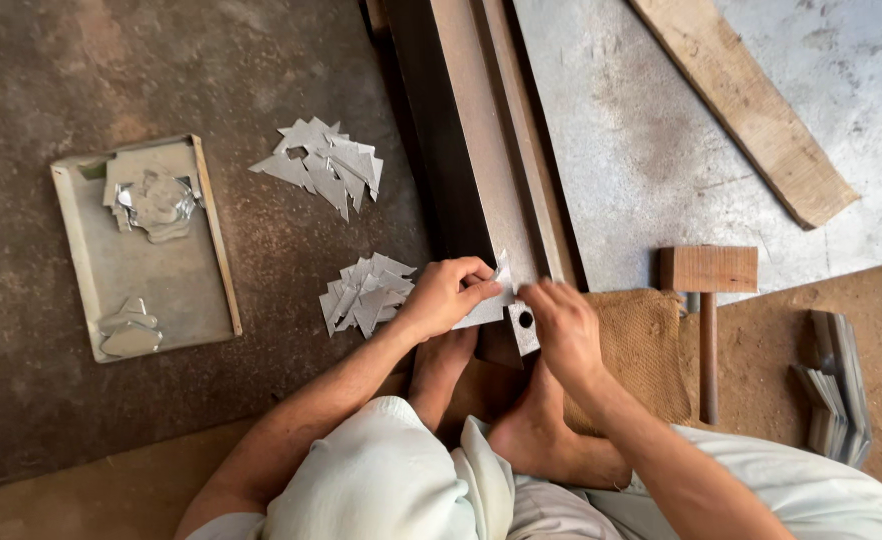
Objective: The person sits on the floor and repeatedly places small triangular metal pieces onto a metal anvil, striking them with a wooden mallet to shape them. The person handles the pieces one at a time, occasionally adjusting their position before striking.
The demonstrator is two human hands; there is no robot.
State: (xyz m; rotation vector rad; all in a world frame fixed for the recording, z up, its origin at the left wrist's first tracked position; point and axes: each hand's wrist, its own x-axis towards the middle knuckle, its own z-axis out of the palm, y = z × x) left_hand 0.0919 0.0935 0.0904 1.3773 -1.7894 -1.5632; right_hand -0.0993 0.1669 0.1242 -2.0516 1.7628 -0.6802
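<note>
My left hand (pixel 446 293) pinches a small flat piece of sheet metal (pixel 488 308) against the near end of a long steel bar (pixel 486 150). My right hand (pixel 561 325) holds the same piece from the right, fingers over a bent tab with a round hole (pixel 525 322). I sit on the floor with my bare feet (pixel 536 425) tucked under the bar's end. A pile of cut triangular metal pieces (pixel 366 292) lies just left of my left hand.
A second pile of metal triangles (pixel 323 162) lies farther back. A shallow metal tray (pixel 86 250) with shaped pieces sits at left. A wooden mallet (pixel 708 300), burlap cloth (pixel 646 345), wooden plank (pixel 746 105) and stacked metal sheets (pixel 833 395) are on the right.
</note>
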